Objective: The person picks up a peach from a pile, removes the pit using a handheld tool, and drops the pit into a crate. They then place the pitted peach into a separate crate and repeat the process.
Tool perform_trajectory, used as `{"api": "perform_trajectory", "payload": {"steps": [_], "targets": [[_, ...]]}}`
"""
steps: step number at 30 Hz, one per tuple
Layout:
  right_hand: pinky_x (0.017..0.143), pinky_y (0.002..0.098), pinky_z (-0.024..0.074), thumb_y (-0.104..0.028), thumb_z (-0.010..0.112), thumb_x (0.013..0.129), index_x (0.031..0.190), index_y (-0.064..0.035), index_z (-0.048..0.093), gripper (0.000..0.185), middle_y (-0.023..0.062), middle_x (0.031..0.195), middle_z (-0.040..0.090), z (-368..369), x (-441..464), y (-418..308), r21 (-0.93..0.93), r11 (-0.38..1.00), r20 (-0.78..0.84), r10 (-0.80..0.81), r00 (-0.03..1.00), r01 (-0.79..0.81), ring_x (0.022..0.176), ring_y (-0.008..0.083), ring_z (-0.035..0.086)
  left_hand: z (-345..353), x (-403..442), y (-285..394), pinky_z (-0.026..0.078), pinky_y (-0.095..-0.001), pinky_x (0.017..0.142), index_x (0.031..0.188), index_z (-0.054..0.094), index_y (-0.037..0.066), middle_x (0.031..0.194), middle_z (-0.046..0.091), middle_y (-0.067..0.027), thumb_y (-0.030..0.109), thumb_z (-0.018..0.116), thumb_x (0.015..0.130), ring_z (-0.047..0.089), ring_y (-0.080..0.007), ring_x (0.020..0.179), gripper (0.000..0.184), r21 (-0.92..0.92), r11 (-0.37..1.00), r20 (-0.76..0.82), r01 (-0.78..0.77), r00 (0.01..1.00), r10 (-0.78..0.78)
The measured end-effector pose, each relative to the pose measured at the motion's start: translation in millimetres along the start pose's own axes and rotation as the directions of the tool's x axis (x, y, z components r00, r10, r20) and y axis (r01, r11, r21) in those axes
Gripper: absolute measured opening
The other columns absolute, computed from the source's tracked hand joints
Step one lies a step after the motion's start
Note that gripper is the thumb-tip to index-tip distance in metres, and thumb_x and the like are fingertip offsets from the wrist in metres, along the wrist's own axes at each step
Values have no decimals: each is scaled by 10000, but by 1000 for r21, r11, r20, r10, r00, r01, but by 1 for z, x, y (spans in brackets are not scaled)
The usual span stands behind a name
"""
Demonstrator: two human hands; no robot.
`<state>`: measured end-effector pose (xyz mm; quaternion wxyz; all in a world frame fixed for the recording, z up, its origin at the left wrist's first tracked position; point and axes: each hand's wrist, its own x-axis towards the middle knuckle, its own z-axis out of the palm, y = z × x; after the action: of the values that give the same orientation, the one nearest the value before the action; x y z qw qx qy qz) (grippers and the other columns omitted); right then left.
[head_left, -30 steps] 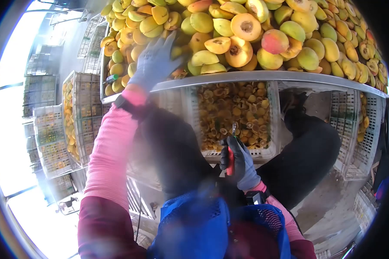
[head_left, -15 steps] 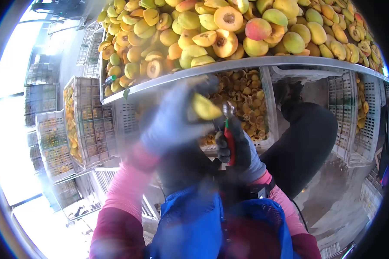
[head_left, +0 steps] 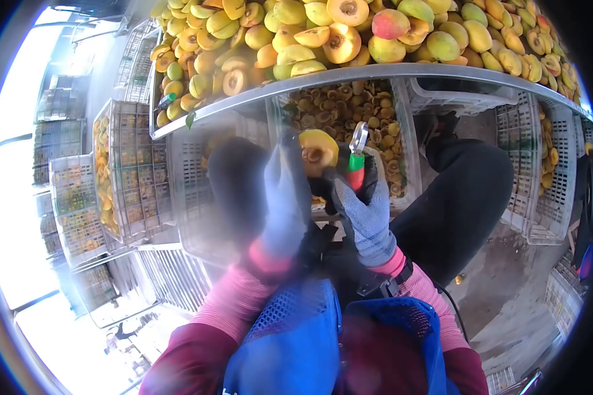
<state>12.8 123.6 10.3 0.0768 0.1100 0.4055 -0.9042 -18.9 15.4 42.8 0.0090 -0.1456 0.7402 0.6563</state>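
My left hand (head_left: 286, 194), in a grey-blue glove with dark palm, is closed on a yellow peach half (head_left: 320, 149), partly hiding it. The cut face with its brownish centre is turned up toward me. Just right of it, my right hand (head_left: 364, 209), gloved alike, grips a pitting spoon (head_left: 356, 162) with a red and green handle. Its metal loop end points up, apart from the fruit. The right fingertips are close to the peach half's lower edge; whether they touch it I cannot tell. Both hands are above a crate (head_left: 410, 155) of small peach pieces or pits.
A metal-edged table (head_left: 296, 83) heaped with peaches and cut halves (head_left: 342, 43) spans the front. Crates of fruit (head_left: 138, 174) stand at left, and another crate (head_left: 553, 187) stands at right. My bent legs (head_left: 464, 210) flank the middle crate.
My left hand has shifted right and turned, so the peach half now shows its cut face. My right hand has raised the pitting spoon beside it. The view has shifted slightly.
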Motion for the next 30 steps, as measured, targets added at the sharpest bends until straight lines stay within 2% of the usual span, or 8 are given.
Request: {"api": "perform_trajectory", "payload": {"steps": [5, 7, 11, 13, 15, 16, 19, 30], "targets": [[650, 212, 479, -18, 562, 841, 1241, -11, 423, 424, 104, 976, 602, -7, -13, -3, -373, 926, 21, -46, 999, 51, 758, 96, 590, 5, -3, -4, 460, -262, 683, 964, 600, -8, 820, 620, -68, 412, 397, 972, 575, -129, 736, 467, -11, 1000, -146, 4, 989, -5], [571, 327, 447, -67, 607, 835, 1003, -32, 518, 194, 136, 858, 549, -4, -17, -2, -552, 803, 102, -202, 974, 224, 692, 221, 568, -1, -2, -11, 461, -262, 690, 986, 592, -6, 837, 612, -70, 392, 399, 975, 573, -131, 748, 442, 91, 992, -87, -90, 991, 98], [595, 353, 455, -109, 552, 852, 998, 13, 516, 193, 141, 841, 551, -5, -27, -8, -771, 516, 308, -211, 928, 373, 698, 278, 571, -1, -7, -16, 462, -256, 704, 1055, 567, 1, 883, 592, -71, 350, 406, 980, 566, -127, 780, 391, 356, 865, 19, -354, 928, 372], [626, 274, 476, -203, 489, 926, 1154, 88, 459, 371, 138, 812, 610, -8, -26, -2, -670, 718, 184, -82, 979, 187, 692, 178, 596, 0, -8, -14, 464, -250, 716, 1111, 548, 7, 911, 582, -66, 333, 406, 983, 563, -121, 805, 378, 331, 850, 89, -409, 911, 403], [638, 297, 474, -191, 488, 926, 1155, 87, 463, 361, 158, 828, 604, -8, -29, 0, -751, 601, 231, -149, 961, 274, 709, 211, 600, 7, -9, -5, 465, -247, 723, 1130, 546, 5, 913, 586, -61, 332, 402, 985, 562, -119, 818, 385, -199, 980, 138, -17, 989, 45], [644, 309, 473, -185, 488, 926, 1155, 86, 465, 356, 169, 836, 601, -8, -29, 1, -783, 536, 258, -181, 949, 315, 717, 228, 601, 6, -11, -6, 465, -245, 741, 1151, 539, 0, 938, 594, -61, 336, 406, 984, 563, -120, 842, 398, -249, 966, 140, 71, 989, -37], [593, 409, 448, -55, 528, 825, 930, -17, 529, 111, 209, 759, 554, 8, -29, -6, -771, 517, 172, -393, 903, 372, 702, 391, 566, 10, -14, -5, 463, -245, 758, 1148, 536, -14, 965, 603, -75, 333, 403, 984, 565, -118, 855, 407, -56, 987, 76, -152, 985, 156], [617, 378, 487, 9, 607, 783, 1079, 24, 525, 308, 190, 963, 567, -19, -43, 37, -832, 381, 296, -309, 904, 403, 752, 301, 593, 0, -9, -17, 465, -282, 731, 1036, 582, -35, 914, 624, -127, 217, 433, 926, 598, -182, 808, 313, 162, 927, 145, -337, 938, 316]]}}
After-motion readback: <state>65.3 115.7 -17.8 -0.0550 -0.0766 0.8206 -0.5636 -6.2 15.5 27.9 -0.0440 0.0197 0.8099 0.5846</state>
